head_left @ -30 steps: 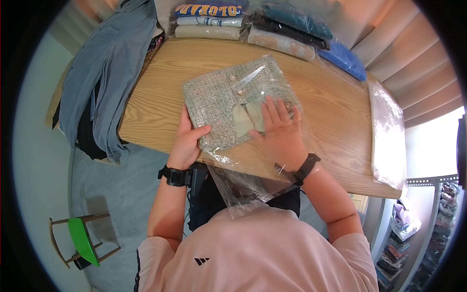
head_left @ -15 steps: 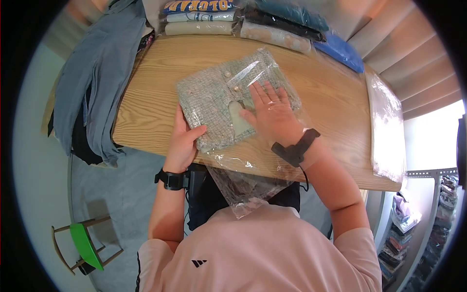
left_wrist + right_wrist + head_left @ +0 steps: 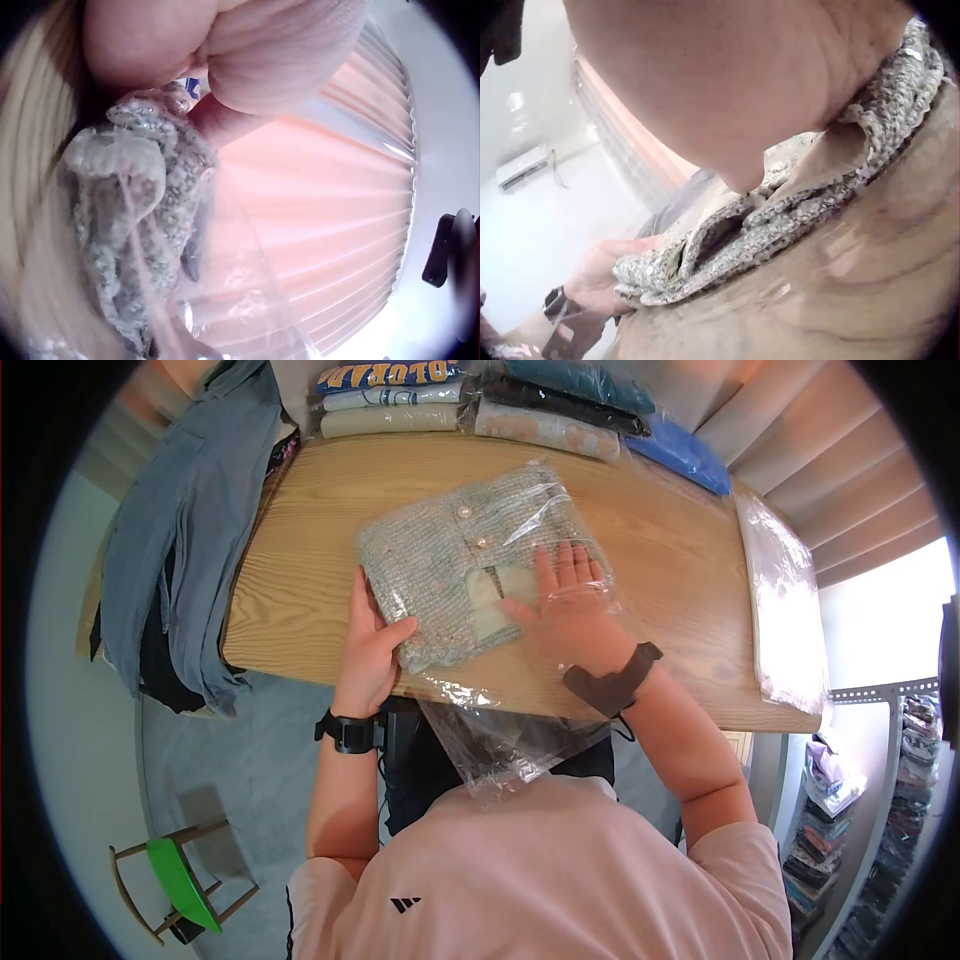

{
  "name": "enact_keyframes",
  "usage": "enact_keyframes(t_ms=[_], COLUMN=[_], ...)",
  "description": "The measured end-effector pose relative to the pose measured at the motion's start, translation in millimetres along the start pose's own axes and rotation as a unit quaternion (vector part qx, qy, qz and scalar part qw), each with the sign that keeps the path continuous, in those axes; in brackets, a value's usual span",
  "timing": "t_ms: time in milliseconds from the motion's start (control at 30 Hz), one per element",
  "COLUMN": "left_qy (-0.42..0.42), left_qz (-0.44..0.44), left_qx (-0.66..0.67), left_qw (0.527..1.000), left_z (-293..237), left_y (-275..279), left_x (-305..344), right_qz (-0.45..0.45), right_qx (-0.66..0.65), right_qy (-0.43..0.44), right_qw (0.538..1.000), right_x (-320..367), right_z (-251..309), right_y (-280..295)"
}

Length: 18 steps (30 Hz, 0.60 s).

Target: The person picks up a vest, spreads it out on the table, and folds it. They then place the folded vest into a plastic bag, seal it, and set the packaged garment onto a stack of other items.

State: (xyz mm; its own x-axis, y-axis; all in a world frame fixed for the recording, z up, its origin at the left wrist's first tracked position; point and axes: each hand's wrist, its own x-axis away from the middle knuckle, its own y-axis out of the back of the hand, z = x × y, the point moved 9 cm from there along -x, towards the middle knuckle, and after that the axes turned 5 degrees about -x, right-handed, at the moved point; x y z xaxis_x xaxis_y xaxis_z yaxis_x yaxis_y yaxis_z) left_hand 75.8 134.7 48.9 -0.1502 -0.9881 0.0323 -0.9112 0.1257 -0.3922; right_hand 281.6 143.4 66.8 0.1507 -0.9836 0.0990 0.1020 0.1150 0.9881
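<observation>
A folded pale green-grey tweed jacket (image 3: 430, 575) with pearly buttons lies inside a clear plastic bag (image 3: 490, 750) on the table. My left hand (image 3: 372, 645) grips its left edge, thumb on top and the other fingers underneath. Flat over the jacket's lower right part rests my right hand (image 3: 580, 615), fingers straight, with clear film over it. In the right wrist view, the right thumb (image 3: 742, 176) is close to the folded jacket layers (image 3: 780, 225). The bag's loose mouth hangs over the table's near edge towards my lap.
Bagged folded clothes (image 3: 395, 420) are stacked along the far edge of the table (image 3: 680, 590), with a blue bagged garment (image 3: 680, 460) beside them. Clear plastic bags (image 3: 785, 600) lie at the right end. Blue-grey trousers (image 3: 190, 510) drape over the left side. A green-seated chair (image 3: 185, 885) stands lower left.
My right hand slid up and left over the jacket, then back right and slightly down, staying flat. The left hand keeps its grip. The head view has shifted a little.
</observation>
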Motion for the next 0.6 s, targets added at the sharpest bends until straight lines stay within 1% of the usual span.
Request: enact_keyframes(t_ms=[67,133,167,233,267,300,333,400,433,467,500,533,567,600], left_qy=[-0.035,-0.029,-0.022,-0.023,-0.021,-0.021,-0.014,-0.003,0.001,0.005,0.007,0.006,0.005,0.006], left_qz=[-0.011,-0.012,-0.016,-0.005,0.003,-0.001,0.006,0.016,0.028,0.040,0.045,0.059,0.073,0.076], left_qx=[-0.029,-0.035,-0.039,-0.038,-0.035,-0.033,-0.039,-0.046,-0.056,-0.067,-0.070,-0.071,-0.072,-0.076], left_qw=[0.999,0.999,0.999,0.999,0.999,0.999,0.999,0.999,0.998,0.997,0.996,0.996,0.995,0.994], left_z=[-1.3,0.1,0.9,-0.2,0.4,-0.1,-0.7,-1.1,-2.3,-3.3,-3.8,-4.1,-4.6,-5.6], left_y=[3.3,3.3,4.7,5.9,6.2,8.0,7.7,5.6,3.2,1.5,1.8,0.5,-1.6,-2.7], left_x=[-0.4,-0.9,-1.0,-2.6,-2.5,-1.5,-1.8,-2.5,-4.3,-6.3,-11.0,-17.9,-23.9,-30.0], right_qz=[-0.005,-0.028,-0.031,-0.046,-0.082,-0.010,0.063,0.213,0.211,0.237,0.260,0.188,0.115,0.014], right_qx=[-0.002,-0.047,-0.047,-0.146,-0.112,-0.200,-0.283,-0.340,-0.342,-0.426,-0.506,-0.544,-0.575,-0.569], right_qy=[-0.015,0.002,0.001,0.075,0.172,0.196,0.217,0.312,0.310,0.241,0.168,0.092,0.016,-0.024], right_qw=[1.000,0.999,0.998,0.985,0.975,0.960,0.932,0.861,0.862,0.839,0.805,0.813,0.810,0.822], right_x=[4.0,6.6,13.0,39.6,61.3,86.8,108.0,142.6,149.2,149.9,150.0,138.9,126.0,109.4], right_z=[-5.7,-6.8,-8.9,-2.1,4.9,11.1,18.4,22.9,8.2,-14.6,-36.7,-71.2,-102.9,-122.0], right_y=[-0.6,2.1,1.8,0.9,-0.9,1.9,16.8,35.5,48.4,55.9,57.2,58.6,53.7,51.2])
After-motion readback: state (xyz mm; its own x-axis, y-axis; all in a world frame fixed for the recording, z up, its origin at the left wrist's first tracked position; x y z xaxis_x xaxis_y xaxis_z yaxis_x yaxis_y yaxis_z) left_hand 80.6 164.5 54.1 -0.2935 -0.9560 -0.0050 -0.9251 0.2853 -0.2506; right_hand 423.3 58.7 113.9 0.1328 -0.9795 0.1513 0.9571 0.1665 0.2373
